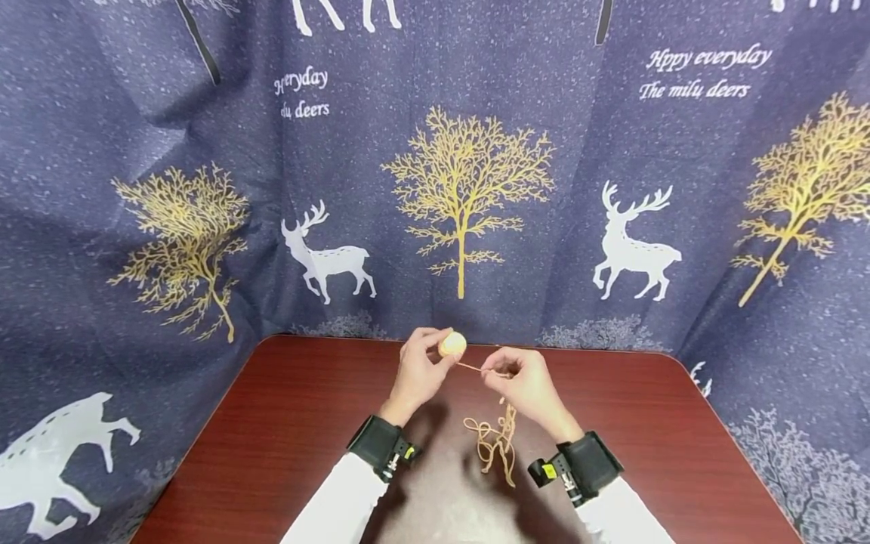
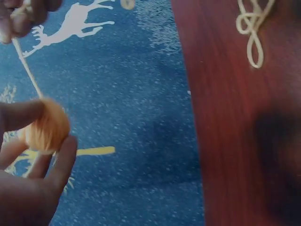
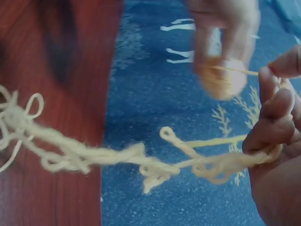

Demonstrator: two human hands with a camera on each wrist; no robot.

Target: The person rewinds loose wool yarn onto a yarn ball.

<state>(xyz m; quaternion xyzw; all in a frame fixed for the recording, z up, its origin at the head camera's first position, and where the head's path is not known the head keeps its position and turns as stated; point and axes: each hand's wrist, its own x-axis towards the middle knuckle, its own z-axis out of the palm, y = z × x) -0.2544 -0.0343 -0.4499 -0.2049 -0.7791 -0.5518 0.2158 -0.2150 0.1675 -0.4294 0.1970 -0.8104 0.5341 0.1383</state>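
Observation:
A small ball of pale orange yarn [image 1: 452, 344] is pinched between the thumb and fingers of my left hand [image 1: 419, 372]. From the ball a taut strand [image 2: 28, 70] runs across to my right hand [image 1: 522, 380], whose thumb and forefinger pinch it. The right hand's other fingers [image 3: 277, 113] curl round more of the yarn. Below that hand hangs a loose, looped tangle of yarn [image 1: 499, 438], seen in the right wrist view as a twisted length [image 3: 94, 153]. The ball looks blurred in the right wrist view.
Both hands are above a reddish-brown table [image 1: 306, 423] with a pale glare at its near middle. Behind its far edge hangs a dark blue curtain [image 1: 516, 68] printed with white deer and yellow trees. Each wrist wears a black band [image 1: 591, 462] with a small camera.

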